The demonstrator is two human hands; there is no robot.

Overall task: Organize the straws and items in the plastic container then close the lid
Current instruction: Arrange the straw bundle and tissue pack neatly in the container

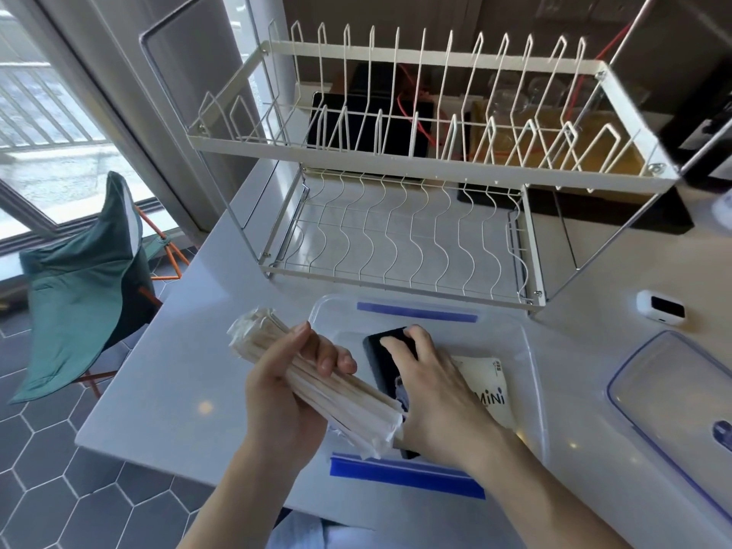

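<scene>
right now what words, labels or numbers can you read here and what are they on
"MiNi": on the white card lying in the plastic container, partly hidden by the right hand.
Small dark print near the card's top edge: too small to read.
Straws in the left hand, black item, lid: no readable text.

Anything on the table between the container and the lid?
Head view: bare tabletop between the plastic container and its lid; nothing lies there.

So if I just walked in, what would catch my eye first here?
Probably the white two-tier dish rack standing at the back of the table. In front of it, the left hand holds a bundle of wrapped straws over the clear plastic container, while the right hand presses a black item inside it.
</scene>
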